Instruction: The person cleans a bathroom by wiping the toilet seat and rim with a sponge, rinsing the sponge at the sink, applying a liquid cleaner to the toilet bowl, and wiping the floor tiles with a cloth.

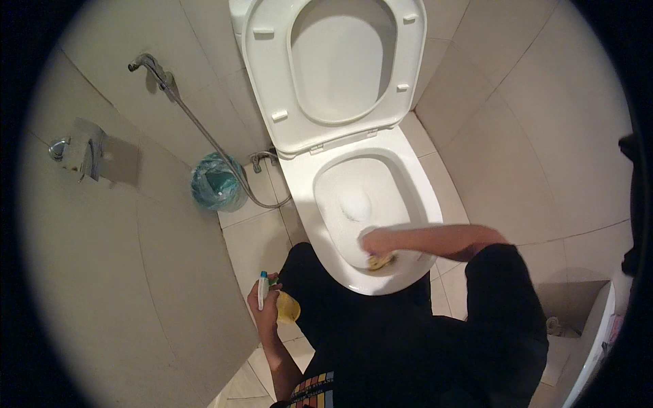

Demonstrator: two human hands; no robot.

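My right hand (378, 241) reaches into the front of the white toilet bowl (423, 204), fingers closed on a small yellowish sponge (381, 261) with a darker edge. The sponge lies against the inner wall near the front rim; its far side is hidden by my hand. Off to the left of the toilet, my left hand (266, 306) is wrapped round the neck of a spray bottle (288, 309). Yellow liquid shows in its body, and its white head ends in a blue nozzle. The toilet seat and lid (408, 54) stand raised behind the bowl.
A bin (218, 183) lined with a green bag stands left of the toilet. A bidet sprayer (153, 68) hangs on the left wall, its hose (204, 129) looping down past the bin. Nearby is a metal paper holder (85, 149). A white basin edge (595, 340) shows at lower right.
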